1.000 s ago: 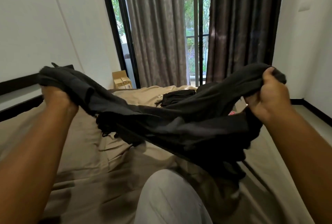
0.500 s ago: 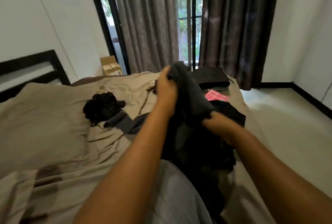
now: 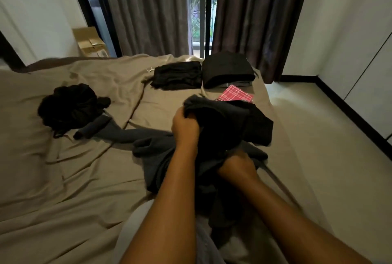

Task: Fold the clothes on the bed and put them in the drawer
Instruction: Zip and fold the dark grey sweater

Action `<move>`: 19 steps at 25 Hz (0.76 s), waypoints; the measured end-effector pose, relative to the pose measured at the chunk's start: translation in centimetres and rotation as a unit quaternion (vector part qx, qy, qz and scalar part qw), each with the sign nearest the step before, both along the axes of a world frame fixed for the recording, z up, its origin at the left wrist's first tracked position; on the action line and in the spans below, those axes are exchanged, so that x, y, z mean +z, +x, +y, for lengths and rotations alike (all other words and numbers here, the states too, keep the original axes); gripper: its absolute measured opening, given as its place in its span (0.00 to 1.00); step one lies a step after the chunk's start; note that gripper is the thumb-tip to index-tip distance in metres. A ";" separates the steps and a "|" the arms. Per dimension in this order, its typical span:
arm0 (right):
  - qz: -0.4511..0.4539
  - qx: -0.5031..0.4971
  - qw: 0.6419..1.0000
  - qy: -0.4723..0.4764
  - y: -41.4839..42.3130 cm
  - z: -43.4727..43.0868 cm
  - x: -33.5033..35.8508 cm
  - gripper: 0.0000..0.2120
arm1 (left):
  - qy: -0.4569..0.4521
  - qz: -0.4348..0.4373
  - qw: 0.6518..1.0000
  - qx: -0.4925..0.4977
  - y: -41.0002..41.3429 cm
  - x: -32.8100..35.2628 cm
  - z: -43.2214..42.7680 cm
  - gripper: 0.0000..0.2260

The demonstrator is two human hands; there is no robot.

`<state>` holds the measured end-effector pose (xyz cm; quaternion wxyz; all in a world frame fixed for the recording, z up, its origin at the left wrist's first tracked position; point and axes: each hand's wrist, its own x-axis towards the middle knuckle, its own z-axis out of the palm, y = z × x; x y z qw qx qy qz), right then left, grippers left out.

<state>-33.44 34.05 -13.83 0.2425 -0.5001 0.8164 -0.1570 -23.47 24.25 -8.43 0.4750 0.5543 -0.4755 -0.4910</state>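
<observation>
One dark grey garment, crumpled, sleeve trailing left, left grip and right grip both clutching it

Your dark garment is soft, matt cloth. The bed sheet you work on is matt, creased fabric, and the floor looks smooth and glossy

walls white | curtains grey | window daylit | floor pale | possibly cardboard box
</observation>
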 end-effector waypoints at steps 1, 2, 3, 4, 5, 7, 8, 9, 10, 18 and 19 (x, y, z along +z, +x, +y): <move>-0.009 0.014 0.997 -0.076 -0.9 -0.5 2.1 0.06 | -0.011 0.075 0.996 0.044 0.8 0.6 -0.2 0.08; -0.022 0.019 0.989 -0.144 -2.0 -1.3 4.3 0.05 | -0.014 0.149 0.985 0.086 1.6 0.8 -0.9 0.08; -0.040 0.021 0.982 -0.181 -2.9 -1.6 6.5 0.01 | 0.000 0.224 0.967 0.120 2.5 1.5 -1.8 0.09; -0.068 0.033 0.980 -0.183 -4.1 -1.8 8.5 0.03 | 0.010 0.292 0.947 0.132 3.6 2.0 -2.5 0.09; -0.111 0.042 0.981 -0.151 -5.5 -2.0 9.9 0.05 | 0.004 0.341 0.932 0.126 4.4 2.1 -3.1 0.10; -0.179 0.045 0.983 -0.007 -8.0 -2.4 11.4 0.08 | -0.011 0.347 0.935 0.072 5.3 1.7 -3.2 0.11; -0.168 0.066 0.980 0.080 -8.4 -2.5 11.9 0.11 | -0.019 0.295 0.954 0.052 5.4 1.2 -3.3 0.12; -0.124 0.096 0.976 0.150 -8.6 -2.4 11.8 0.16 | -0.045 0.224 0.973 0.041 5.1 0.7 -3.6 0.13; -0.080 0.111 0.979 0.153 -8.4 -2.6 11.3 0.21 | -0.078 0.161 0.983 0.030 4.7 0.5 -3.7 0.13; -0.011 0.132 0.966 -0.221 -1.6 -5.1 10.5 0.24 | -0.147 -0.068 0.975 -0.150 2.3 0.6 -3.2 0.14; 0.006 0.100 0.966 -0.237 -1.6 -5.2 10.5 0.19 | -0.156 -0.076 0.974 -0.145 2.6 0.4 -3.4 0.13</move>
